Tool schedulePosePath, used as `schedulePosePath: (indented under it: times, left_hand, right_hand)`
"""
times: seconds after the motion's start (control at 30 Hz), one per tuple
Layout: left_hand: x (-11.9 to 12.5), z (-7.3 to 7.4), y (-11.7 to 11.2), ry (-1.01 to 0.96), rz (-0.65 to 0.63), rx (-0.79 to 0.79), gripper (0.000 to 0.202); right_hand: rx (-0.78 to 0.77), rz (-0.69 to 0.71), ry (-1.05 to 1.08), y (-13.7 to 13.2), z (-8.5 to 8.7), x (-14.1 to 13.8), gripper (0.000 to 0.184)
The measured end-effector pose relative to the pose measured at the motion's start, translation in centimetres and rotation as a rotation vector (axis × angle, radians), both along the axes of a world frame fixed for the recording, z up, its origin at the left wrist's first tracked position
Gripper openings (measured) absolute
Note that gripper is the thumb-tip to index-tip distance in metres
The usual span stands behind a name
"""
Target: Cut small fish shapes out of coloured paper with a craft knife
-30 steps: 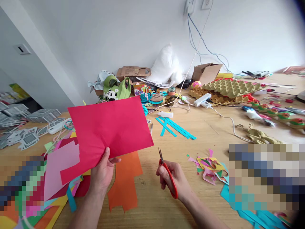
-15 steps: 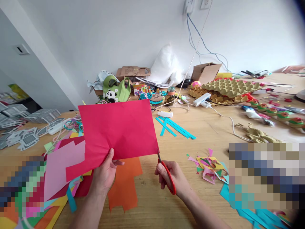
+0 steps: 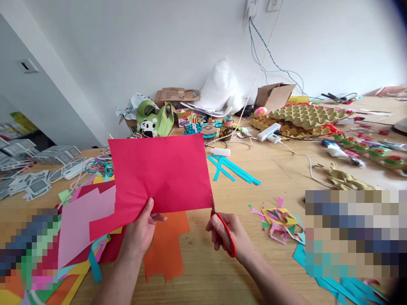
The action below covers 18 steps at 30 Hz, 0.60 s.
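Note:
A sheet of red paper (image 3: 162, 173) is held up over the table by my left hand (image 3: 143, 228), its thumb on the front near the lower edge. The sheet's lower left corner has a notch cut out of it. In my right hand (image 3: 227, 233) are scissors (image 3: 231, 243) with red handles, fingers wrapped around them. The blades point up at the sheet's lower right corner; whether they have paper between them I cannot tell. Below the sheet lies a piece of orange paper (image 3: 167, 250) with cut edges. A pink sheet (image 3: 76, 224) lies to the left, partly behind the red one.
Paper scraps (image 3: 281, 222) lie right of my right hand, with blue strips (image 3: 235, 169) farther back. Egg trays (image 3: 308, 116), a power strip (image 3: 269, 132), a green panda bag (image 3: 155, 120) and a jar (image 3: 227, 127) stand along the back. Grey cut-outs (image 3: 38, 182) fill the far left.
The red sheet has shifted slightly right and down. My right hand and the scissors stay close to its lower right corner, almost unmoved.

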State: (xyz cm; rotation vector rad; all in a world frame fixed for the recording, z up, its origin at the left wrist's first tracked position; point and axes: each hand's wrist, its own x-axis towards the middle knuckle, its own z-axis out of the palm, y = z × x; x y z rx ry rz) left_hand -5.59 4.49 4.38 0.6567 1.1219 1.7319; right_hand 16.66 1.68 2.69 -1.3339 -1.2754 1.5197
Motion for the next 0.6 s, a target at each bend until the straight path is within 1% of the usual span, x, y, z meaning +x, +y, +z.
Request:
schedulePosePath:
  times: [0.27,0.43,0.6]
  left_hand:
    - [0.09,0.22,-0.10,-0.017,-0.015,-0.009,0.047]
    - [-0.05,-0.05,-0.03,-0.031,-0.021,-0.016,0.042]
    - [-0.12,-0.39,-0.08,-0.028,-0.030,0.001,0.040]
  right_hand:
    - [-0.015,-0.022,0.016,0.17,-0.52,0.00,0.069]
    - [-0.016,-0.019,0.018,0.12,-0.37,-0.03,0.072]
    - [-0.001,-0.036,0.027,0.07,-0.20,0.00,0.069]
